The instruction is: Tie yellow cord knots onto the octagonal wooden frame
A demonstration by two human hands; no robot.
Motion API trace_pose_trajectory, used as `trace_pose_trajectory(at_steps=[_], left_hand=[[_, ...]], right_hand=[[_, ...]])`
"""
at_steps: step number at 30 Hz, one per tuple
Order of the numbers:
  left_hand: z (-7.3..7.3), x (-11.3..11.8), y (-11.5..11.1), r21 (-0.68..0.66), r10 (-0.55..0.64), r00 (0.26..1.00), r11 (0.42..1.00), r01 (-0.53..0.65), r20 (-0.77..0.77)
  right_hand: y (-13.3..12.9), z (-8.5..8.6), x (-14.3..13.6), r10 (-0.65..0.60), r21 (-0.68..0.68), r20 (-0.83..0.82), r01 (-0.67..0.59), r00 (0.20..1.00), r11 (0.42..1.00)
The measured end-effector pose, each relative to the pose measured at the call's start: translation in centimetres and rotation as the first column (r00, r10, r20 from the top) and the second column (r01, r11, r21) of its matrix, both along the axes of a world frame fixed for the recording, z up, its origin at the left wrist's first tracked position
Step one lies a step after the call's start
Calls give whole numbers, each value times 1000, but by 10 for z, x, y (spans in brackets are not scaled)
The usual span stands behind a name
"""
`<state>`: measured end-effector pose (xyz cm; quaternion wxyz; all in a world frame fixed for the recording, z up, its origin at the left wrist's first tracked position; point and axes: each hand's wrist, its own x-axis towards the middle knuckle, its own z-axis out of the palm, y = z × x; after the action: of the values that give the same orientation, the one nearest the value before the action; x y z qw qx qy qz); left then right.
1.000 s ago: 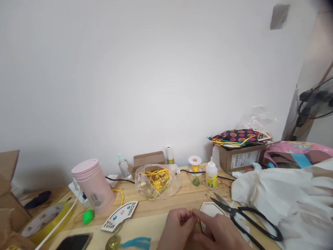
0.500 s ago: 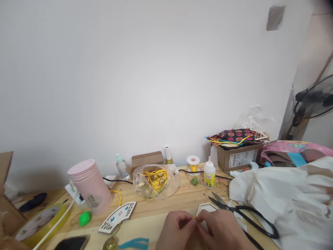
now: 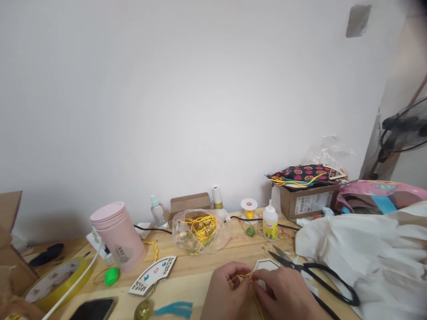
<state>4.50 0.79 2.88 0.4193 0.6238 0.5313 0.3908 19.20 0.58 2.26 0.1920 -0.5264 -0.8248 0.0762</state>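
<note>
Fingers (image 3: 237, 267) hold yellow cord (image 3: 240, 276) pinched between them

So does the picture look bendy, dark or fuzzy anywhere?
Head view: the pink cup leans, perhaps from wide-lens stretch; head view: the wall is softly bright mid-picture, shadowed low beside the cardboard box at left, and the top right corner is dark; head view: the yellow cord at the left hand and right hand lacks crisp detail.
</note>
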Motion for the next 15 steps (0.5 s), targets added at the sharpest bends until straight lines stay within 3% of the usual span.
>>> trace_pose_trajectory(at_steps=[4,11,15], left_hand=[[-5,-1,2,-63,-23,992,998,31,121],[-8,-2,3,-70,-35,995,997,42,98],[-6,-1,2,-71,-56,993,995,64,101]], right_hand=[[2,-3,0,40,-41,-72,-43,997,998],[6,-8,0,-32,-187,-310,-28,950,982],[11,-16,-6,-105,-345,-568,-121,816,931]])
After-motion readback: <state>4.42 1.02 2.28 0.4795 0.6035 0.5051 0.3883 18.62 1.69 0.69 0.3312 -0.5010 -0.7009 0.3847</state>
